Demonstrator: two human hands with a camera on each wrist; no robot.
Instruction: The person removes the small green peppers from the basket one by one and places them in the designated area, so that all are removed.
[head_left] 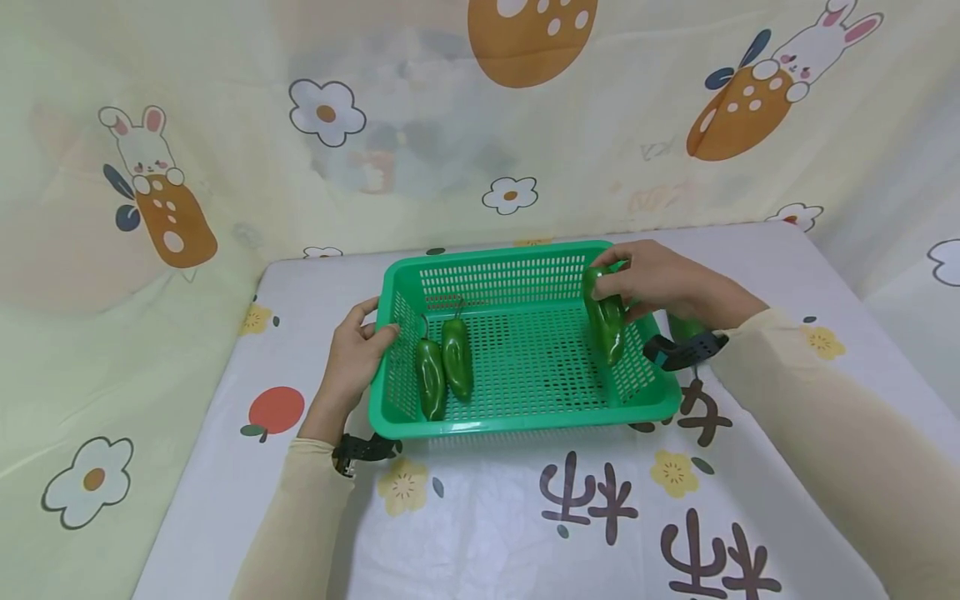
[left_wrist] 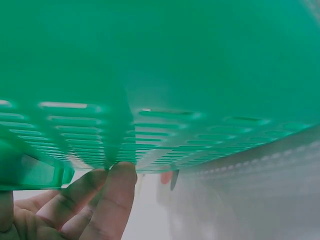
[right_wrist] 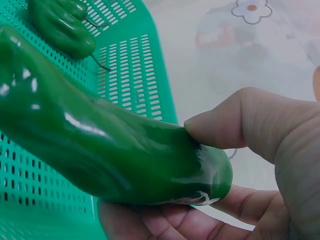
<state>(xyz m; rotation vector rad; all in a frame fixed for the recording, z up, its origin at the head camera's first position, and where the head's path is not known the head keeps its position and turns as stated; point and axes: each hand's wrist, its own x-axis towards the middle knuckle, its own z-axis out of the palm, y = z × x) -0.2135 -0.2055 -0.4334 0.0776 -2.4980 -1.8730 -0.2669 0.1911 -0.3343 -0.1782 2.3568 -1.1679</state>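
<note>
My right hand [head_left: 663,279] holds a long glossy green pepper [head_left: 605,321] between thumb and fingers, over the right end of a green plastic basket [head_left: 525,423]. In the right wrist view the thumb [right_wrist: 217,122] presses one side of this pepper [right_wrist: 110,145], with fingers curled beneath. Two more green peppers, one [head_left: 430,379] beside the other [head_left: 457,358], lie at the basket's left end, stems toward the back. My left hand [head_left: 356,354] grips the basket's left rim, thumb on top. Its fingers [left_wrist: 112,205] touch the slotted outer wall in the left wrist view.
Outside the basket's right end, another green pepper [head_left: 684,327] lies partly hidden behind my right wrist. A printed white cloth [head_left: 465,517] covers the table. Behind it hangs a pale curtain [head_left: 420,192] with rabbits and flowers.
</note>
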